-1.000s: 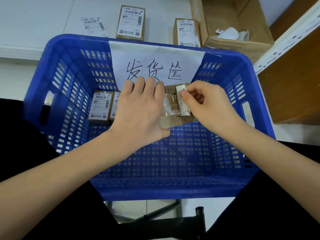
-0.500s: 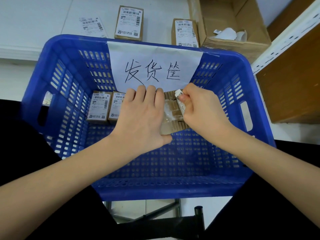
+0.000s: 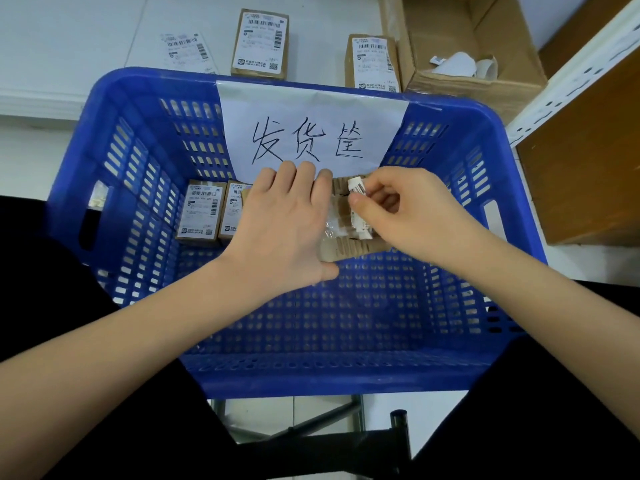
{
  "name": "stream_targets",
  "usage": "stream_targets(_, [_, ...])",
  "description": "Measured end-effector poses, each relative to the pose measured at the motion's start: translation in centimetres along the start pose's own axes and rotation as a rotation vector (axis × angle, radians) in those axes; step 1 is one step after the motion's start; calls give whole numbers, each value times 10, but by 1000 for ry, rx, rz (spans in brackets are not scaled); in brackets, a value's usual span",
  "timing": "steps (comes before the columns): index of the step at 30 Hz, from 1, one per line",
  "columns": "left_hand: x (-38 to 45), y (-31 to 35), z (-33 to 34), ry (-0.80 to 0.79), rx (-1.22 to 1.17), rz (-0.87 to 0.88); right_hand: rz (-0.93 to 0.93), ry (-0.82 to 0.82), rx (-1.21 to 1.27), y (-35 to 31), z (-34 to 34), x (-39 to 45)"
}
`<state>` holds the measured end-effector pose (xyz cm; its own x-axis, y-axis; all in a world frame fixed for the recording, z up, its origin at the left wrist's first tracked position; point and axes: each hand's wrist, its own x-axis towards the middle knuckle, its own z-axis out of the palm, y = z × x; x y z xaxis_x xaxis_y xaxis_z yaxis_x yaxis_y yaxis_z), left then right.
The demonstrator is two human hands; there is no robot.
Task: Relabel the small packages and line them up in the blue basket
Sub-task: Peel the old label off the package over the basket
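Note:
Inside the blue basket [image 3: 512,174] a small brown package [image 3: 346,249] lies at the back, its top torn and partly covered in clear tape. My left hand [image 3: 280,230] lies flat on its left part, fingers straight. My right hand [image 3: 398,209] pinches a curled white label [image 3: 356,188] that is peeling up off the package. Two labelled packages [image 3: 201,213] lie side by side to the left along the basket's back wall; the second package [image 3: 235,209] is partly hidden by my left hand.
A paper sign [image 3: 311,126] with handwriting hangs on the basket's far wall. Behind the basket lie two labelled packages [image 3: 259,43] [image 3: 374,60] and a loose label sheet [image 3: 187,51]. An open cardboard box [image 3: 485,57] holds peeled label scraps. A wooden shelf unit [image 3: 581,161] stands at right.
My right hand has pulled the label further up and toward the left across the package. My left hand has stayed pressed on it.

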<state>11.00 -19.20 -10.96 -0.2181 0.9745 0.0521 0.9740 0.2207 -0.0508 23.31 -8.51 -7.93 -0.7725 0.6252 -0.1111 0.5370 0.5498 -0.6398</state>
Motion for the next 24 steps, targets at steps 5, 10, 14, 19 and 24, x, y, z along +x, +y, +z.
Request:
stream_targets(5, [0,-1,-3,28,-31,19,44,44,7,5,-2,-2])
stream_targets(10, [-4,-8,-4,72,-56,38,41,69,18,5,-11,-3])
stream_targets(14, [-3,-9,-9,77,-74,47,38,80,29,6,-17,-6])
stream_targets(19, [-3,-8,-13,83,-102,48,43,88,54,7,-23,-6])
stream_targets(24, [-4,-9,-13,81,-106,53,51,55,72,7,-27,-7])
